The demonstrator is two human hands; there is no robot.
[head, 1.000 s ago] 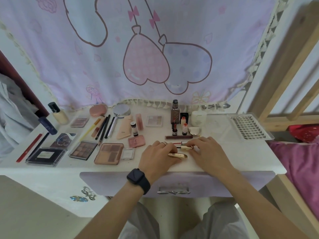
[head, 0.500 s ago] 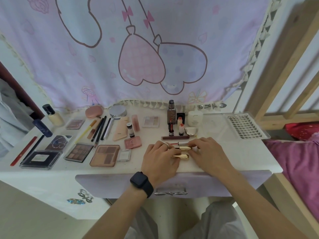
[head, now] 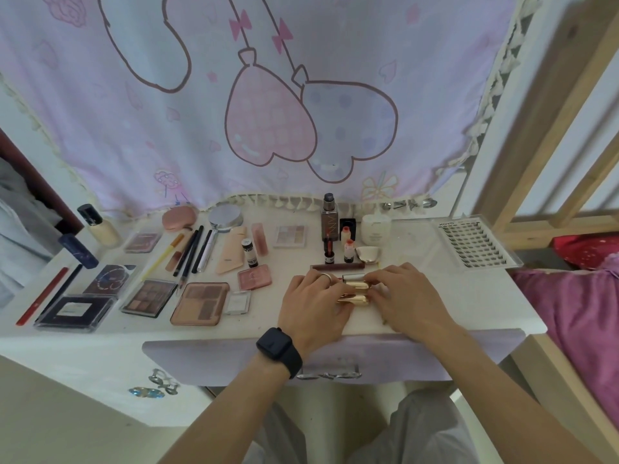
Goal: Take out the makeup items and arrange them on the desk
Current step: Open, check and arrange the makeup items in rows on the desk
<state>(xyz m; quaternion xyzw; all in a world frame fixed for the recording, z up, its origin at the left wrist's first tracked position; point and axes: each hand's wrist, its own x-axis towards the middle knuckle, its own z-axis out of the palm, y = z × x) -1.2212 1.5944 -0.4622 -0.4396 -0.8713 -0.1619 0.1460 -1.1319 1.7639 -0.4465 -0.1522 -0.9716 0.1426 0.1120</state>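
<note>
While both hands work near the front edge of the desk (head: pixel 485 306), keep the gold lipstick tubes (head: pixel 355 299) flat and parallel. Your left hand (head: pixel 313 304) curls its fingertips over their left ends, and your right hand (head: pixel 407 296) pinches the right ends. Line them up with the brown tube (head: pixel 336 266) just behind and don't bump the small standing bottles (head: pixel 349 251).

Counts:
- gold tubes: two showing, maybe a third hidden
- rectangular palettes (head: pixel 200 303): eight, on the left half
- tall bottles (head: pixel 100 227): two, at the left back corner
- lash tray (head: pixel 475 244): one, at the right back corner
</note>
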